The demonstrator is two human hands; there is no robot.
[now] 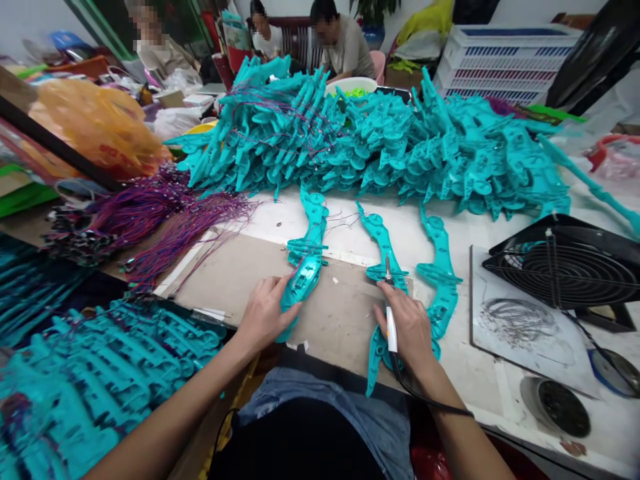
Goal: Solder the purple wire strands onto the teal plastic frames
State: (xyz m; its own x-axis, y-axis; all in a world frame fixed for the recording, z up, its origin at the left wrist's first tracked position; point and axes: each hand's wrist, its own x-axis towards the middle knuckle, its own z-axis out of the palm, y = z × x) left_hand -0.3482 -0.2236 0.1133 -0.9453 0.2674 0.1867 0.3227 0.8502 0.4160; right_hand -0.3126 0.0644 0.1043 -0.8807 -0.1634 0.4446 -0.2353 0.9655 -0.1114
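Note:
My left hand (pixel 265 310) grips the lower part of a teal plastic piece (pixel 314 230) between thumb and fingers; thin purple wires run across that piece. In my right hand (pixel 407 323) is a soldering iron (pixel 391 330) with a white handle, its metal tip pointing away from me over a second teal piece (pixel 383 240). Part of this second piece is hidden under the hand. Just to the right lies a third teal piece (pixel 440 247), near my right fingers. All three rest on the worktable (pixel 340 320).
A large heap of teal parts (pixel 360 140) spans the table's back. Purple wire bundles (pixel 145 207) lie left, above more teal parts (pixel 90 387). On the right are a black fan (pixel 575 267), a metal plate (pixel 530 327) and a round tin (pixel 563 407). Several people sit beyond.

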